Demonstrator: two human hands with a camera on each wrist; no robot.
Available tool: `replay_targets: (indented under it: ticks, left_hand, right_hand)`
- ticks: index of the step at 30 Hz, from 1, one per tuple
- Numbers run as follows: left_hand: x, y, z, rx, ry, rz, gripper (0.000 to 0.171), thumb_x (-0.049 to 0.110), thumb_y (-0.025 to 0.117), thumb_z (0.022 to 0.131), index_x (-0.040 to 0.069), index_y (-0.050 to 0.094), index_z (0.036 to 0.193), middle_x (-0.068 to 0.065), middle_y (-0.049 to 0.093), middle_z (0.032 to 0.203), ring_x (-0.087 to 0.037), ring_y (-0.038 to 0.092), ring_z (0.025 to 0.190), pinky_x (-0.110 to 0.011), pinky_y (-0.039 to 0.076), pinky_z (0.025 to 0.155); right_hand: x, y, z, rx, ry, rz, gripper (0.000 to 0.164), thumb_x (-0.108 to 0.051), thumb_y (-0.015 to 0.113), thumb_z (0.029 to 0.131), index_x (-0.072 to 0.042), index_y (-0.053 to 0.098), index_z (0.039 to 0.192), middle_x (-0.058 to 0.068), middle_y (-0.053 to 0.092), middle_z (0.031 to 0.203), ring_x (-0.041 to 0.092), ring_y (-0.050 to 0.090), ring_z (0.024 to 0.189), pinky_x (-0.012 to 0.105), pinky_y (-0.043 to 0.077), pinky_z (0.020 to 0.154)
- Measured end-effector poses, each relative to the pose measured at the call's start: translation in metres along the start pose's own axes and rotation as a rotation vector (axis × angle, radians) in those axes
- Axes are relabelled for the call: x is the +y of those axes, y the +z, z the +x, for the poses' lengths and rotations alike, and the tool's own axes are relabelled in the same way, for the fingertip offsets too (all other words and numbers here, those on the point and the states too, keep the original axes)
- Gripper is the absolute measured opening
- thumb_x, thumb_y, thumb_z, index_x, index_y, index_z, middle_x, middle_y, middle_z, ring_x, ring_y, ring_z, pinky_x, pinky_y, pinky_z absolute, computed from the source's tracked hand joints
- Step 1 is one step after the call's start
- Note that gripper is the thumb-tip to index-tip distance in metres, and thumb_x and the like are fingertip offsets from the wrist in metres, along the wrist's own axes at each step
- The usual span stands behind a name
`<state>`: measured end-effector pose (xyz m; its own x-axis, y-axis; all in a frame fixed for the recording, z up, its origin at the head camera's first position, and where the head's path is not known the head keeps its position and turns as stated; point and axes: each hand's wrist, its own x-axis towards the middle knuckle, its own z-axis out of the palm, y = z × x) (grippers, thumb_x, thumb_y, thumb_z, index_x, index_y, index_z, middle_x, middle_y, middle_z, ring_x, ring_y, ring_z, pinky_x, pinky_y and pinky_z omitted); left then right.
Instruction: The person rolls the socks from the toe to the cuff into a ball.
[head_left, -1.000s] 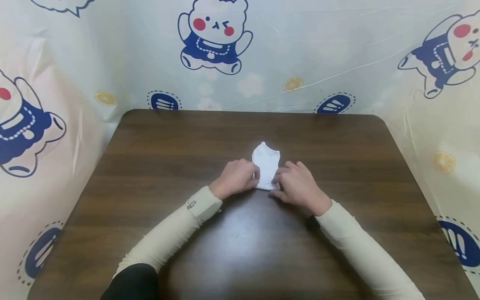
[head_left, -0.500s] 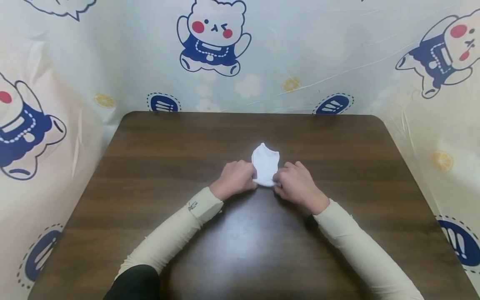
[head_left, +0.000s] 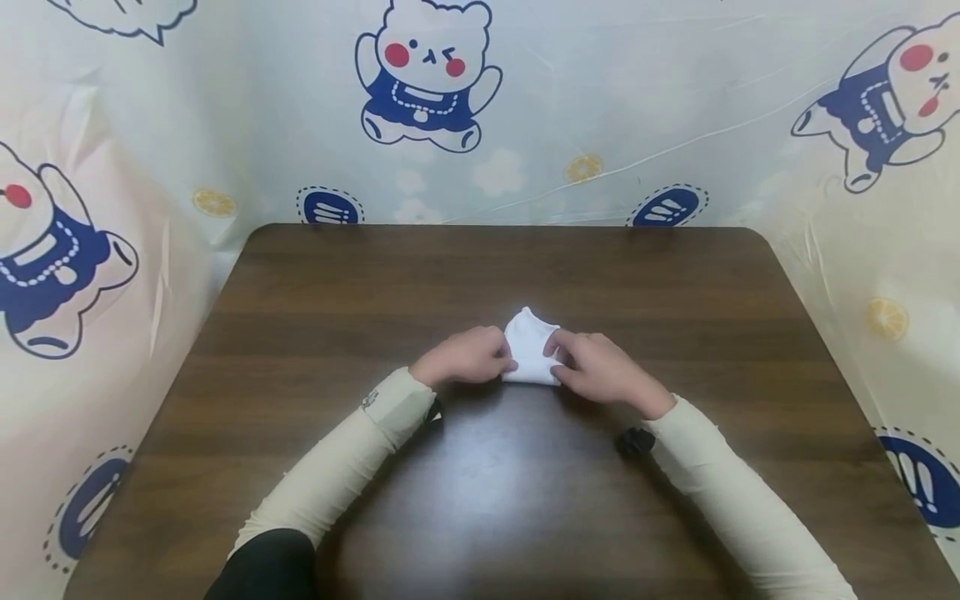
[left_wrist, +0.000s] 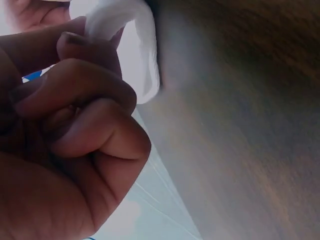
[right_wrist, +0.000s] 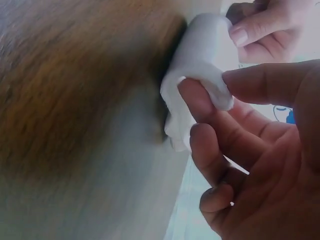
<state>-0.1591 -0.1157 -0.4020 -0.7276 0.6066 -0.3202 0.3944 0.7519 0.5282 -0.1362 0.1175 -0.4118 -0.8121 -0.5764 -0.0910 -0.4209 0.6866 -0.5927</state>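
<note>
A small white cloth [head_left: 529,348] lies on the brown table, its near edge folded over and its far edge rising to a point. My left hand [head_left: 471,353] pinches the left end of the fold; in the left wrist view the other fingers are curled in beside the looped cloth [left_wrist: 146,55]. At the right end, my right hand [head_left: 604,367] holds the fold between thumb and fingers. The right wrist view shows the rolled cloth [right_wrist: 202,50] with a fingertip inside its open loop. Part of the cloth is hidden behind the fingers.
The wood-grain table [head_left: 360,275] has rounded far corners. A printed curtain [head_left: 570,100] with cartoon bears hangs behind it and along both sides. Dark wrist-worn devices show below the sleeves, one being the right wrist device [head_left: 635,440].
The near edge of the cloth has been folded over, and the cloth looks shorter, its far tip now nearer to me. Both hands have shifted slightly, the right one taking a new grip.
</note>
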Motion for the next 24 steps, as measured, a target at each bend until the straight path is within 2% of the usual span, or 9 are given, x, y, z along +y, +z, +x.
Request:
replay_targets:
  ticks: [3, 5, 8, 10, 14, 18, 21, 24]
  left_hand:
    - [-0.001, 0.001, 0.002, -0.006, -0.013, 0.010, 0.024, 0.020, 0.068, 0.097, 0.008, 0.073, 0.076, 0.003, 0.048, 0.057, -0.015, 0.045, 0.056, -0.029, 0.038, 0.053]
    - [-0.001, 0.003, 0.004, 0.015, -0.053, 0.040, 0.022, 0.023, 0.070, 0.096, 0.010, 0.073, 0.079, 0.002, 0.051, 0.060, -0.015, 0.048, 0.058, -0.030, 0.040, 0.054]
    - [0.000, 0.007, 0.007, 0.084, -0.117, 0.101, 0.017, 0.028, 0.074, 0.092, 0.013, 0.070, 0.085, 0.002, 0.058, 0.068, -0.016, 0.054, 0.065, -0.031, 0.045, 0.057]
    - [0.002, 0.009, 0.008, 0.139, -0.126, 0.131, 0.016, 0.028, 0.077, 0.090, 0.014, 0.068, 0.087, 0.001, 0.060, 0.074, -0.017, 0.057, 0.069, -0.033, 0.047, 0.058]
    - [0.005, 0.010, 0.006, 0.189, -0.074, 0.187, 0.013, 0.023, 0.076, 0.090, 0.016, 0.067, 0.084, 0.003, 0.060, 0.074, -0.016, 0.057, 0.069, -0.034, 0.047, 0.058]
    - [0.005, 0.010, 0.003, 0.159, -0.003, 0.216, 0.011, 0.025, 0.076, 0.091, 0.017, 0.074, 0.084, 0.006, 0.059, 0.069, -0.014, 0.056, 0.064, -0.029, 0.046, 0.057]
    - [0.004, 0.011, 0.001, 0.144, 0.032, 0.226, 0.019, 0.035, 0.083, 0.084, 0.017, 0.077, 0.088, 0.006, 0.061, 0.069, -0.015, 0.055, 0.064, -0.030, 0.046, 0.057]
    - [0.004, 0.012, 0.002, 0.150, 0.045, 0.275, 0.031, 0.041, 0.089, 0.075, 0.017, 0.075, 0.088, 0.006, 0.062, 0.073, -0.016, 0.056, 0.066, -0.034, 0.047, 0.058]
  right_hand:
    - [0.001, 0.001, 0.002, -0.024, -0.003, 0.013, 0.016, -0.011, 0.068, 0.094, -0.008, 0.065, 0.109, -0.002, 0.060, 0.076, 0.016, 0.054, 0.063, 0.034, 0.050, 0.065]
    - [0.002, 0.002, 0.003, -0.029, 0.016, -0.040, 0.014, -0.014, 0.068, 0.094, -0.008, 0.067, 0.106, -0.004, 0.059, 0.071, 0.015, 0.053, 0.061, 0.034, 0.048, 0.063]
    - [0.003, 0.006, 0.006, -0.025, 0.058, -0.133, 0.014, -0.020, 0.070, 0.094, -0.010, 0.068, 0.103, -0.005, 0.055, 0.066, 0.015, 0.052, 0.059, 0.033, 0.045, 0.060]
    - [0.002, 0.008, 0.008, -0.010, 0.077, -0.193, 0.014, -0.022, 0.072, 0.093, -0.012, 0.068, 0.102, -0.006, 0.054, 0.065, 0.016, 0.051, 0.060, 0.033, 0.043, 0.059]
    - [-0.002, 0.011, 0.008, 0.063, 0.064, -0.270, 0.017, -0.021, 0.077, 0.088, -0.013, 0.069, 0.099, -0.003, 0.057, 0.071, 0.019, 0.050, 0.068, 0.034, 0.042, 0.063]
    - [-0.010, 0.013, 0.003, 0.146, -0.022, -0.394, 0.017, -0.022, 0.078, 0.086, -0.014, 0.073, 0.100, 0.001, 0.066, 0.088, 0.022, 0.051, 0.079, 0.036, 0.042, 0.069]
    - [-0.016, 0.016, -0.002, 0.171, -0.094, -0.469, 0.022, -0.030, 0.076, 0.087, -0.013, 0.075, 0.101, 0.003, 0.069, 0.095, 0.023, 0.051, 0.083, 0.037, 0.042, 0.070]
    - [-0.019, 0.020, -0.005, 0.192, -0.142, -0.531, 0.030, -0.039, 0.080, 0.084, -0.013, 0.075, 0.097, 0.002, 0.068, 0.091, 0.024, 0.052, 0.082, 0.038, 0.039, 0.068]
